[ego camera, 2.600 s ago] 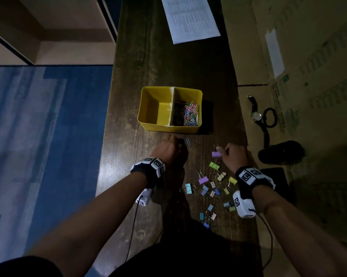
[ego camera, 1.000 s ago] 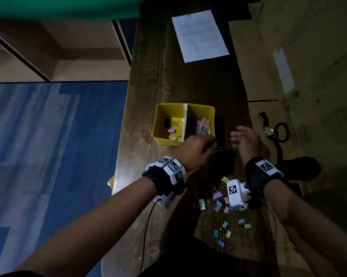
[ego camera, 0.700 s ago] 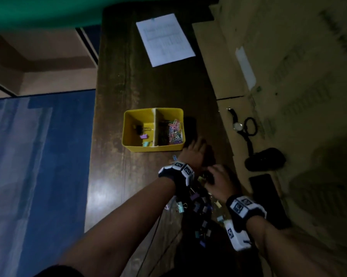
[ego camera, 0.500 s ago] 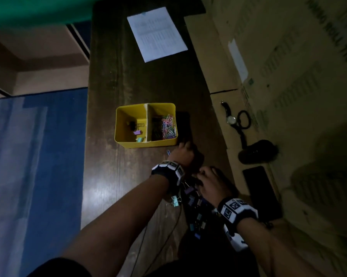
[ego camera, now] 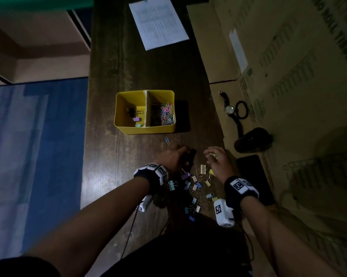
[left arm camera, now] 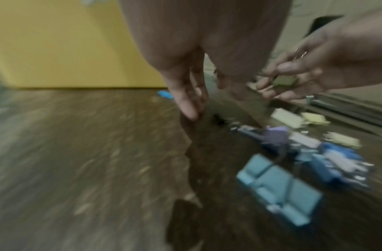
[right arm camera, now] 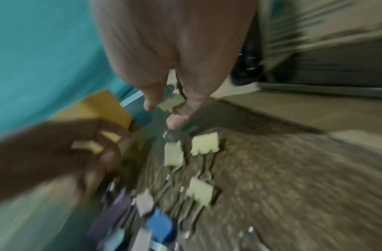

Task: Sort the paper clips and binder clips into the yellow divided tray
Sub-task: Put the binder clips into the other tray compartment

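Observation:
The yellow divided tray (ego camera: 120,114) stands on the dark wooden table, with a few binder clips in its left compartment and colourful paper clips (ego camera: 165,116) in its right. A lone blue paper clip (ego camera: 167,140) lies just in front of it. Several pastel binder clips (ego camera: 192,184) are scattered near my wrists. My left hand (left arm camera: 205,101) points its straight fingers down at the table, thumb apart, above a small black clip (left arm camera: 218,118). To its right, my right hand (right arm camera: 164,108) pinches a yellow-green binder clip (right arm camera: 171,102) just above the table.
A printed sheet (ego camera: 158,21) lies at the table's far end. On flattened cardboard (ego camera: 288,76) to the right are a wristwatch (ego camera: 228,109), a black hair tie (ego camera: 241,109), a black pouch (ego camera: 252,139) and a dark phone (ego camera: 254,178). Blue carpet lies left of the table's edge.
Binder clips have appeared in the tray's left compartment. Both hands came back from the tray to the pile, and the right hand has lifted a yellow-green clip.

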Action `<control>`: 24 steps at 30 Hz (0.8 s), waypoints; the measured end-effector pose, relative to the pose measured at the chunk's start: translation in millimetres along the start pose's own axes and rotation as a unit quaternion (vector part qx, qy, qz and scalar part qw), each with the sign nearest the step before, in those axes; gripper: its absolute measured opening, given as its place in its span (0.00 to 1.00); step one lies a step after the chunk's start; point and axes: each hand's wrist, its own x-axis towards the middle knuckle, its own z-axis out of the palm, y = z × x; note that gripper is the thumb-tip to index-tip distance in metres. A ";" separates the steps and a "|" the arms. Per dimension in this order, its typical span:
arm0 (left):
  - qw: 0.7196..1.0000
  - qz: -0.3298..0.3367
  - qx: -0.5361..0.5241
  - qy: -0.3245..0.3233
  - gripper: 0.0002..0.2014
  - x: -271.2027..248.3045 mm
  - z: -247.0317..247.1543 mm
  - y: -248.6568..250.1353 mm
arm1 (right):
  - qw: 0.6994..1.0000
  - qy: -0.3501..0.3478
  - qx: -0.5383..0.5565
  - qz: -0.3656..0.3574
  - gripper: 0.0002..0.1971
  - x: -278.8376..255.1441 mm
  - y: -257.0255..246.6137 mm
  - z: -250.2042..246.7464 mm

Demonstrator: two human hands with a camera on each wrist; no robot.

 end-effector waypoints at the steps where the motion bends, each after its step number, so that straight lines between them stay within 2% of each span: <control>1: 1.000 0.021 0.015 -0.015 0.24 -1.8 0.4 6.6 | 0.999 0.005 0.040 0.029 0.10 -2.4 -2.2 -5.1; 4: 0.994 0.072 0.066 -0.046 0.21 -4.5 5.3 15.2 | 0.997 0.002 0.070 0.040 0.09 -9.1 -4.3 -17.1; 7: 0.998 0.053 0.025 -0.038 0.17 -8.7 5.5 11.9 | 0.992 -0.061 -0.108 0.006 0.04 -11.9 0.6 -18.0; 9: 0.998 0.043 0.006 -0.036 0.16 -13.0 4.1 7.0 | 0.963 -0.110 -0.244 -0.015 0.10 -14.7 4.4 -15.1; 12: 0.999 0.029 0.016 -0.035 0.16 -19.7 3.8 0.0 | 0.927 -0.146 -0.343 -0.042 0.21 -20.6 5.6 -8.6; 15: 0.998 0.043 0.034 -0.018 0.17 -28.1 1.0 -3.9 | 0.922 -0.139 -0.356 -0.055 0.21 -23.9 5.6 -3.2; 19: 0.993 0.088 0.057 -0.051 0.20 -38.9 -0.1 -9.2 | 0.934 -0.119 -0.332 -0.055 0.18 -25.7 4.6 -4.3; 24: 0.996 0.031 0.056 -0.064 0.20 -39.8 2.7 -18.9 | 0.961 -0.079 -0.260 -0.043 0.15 -25.8 5.6 -7.0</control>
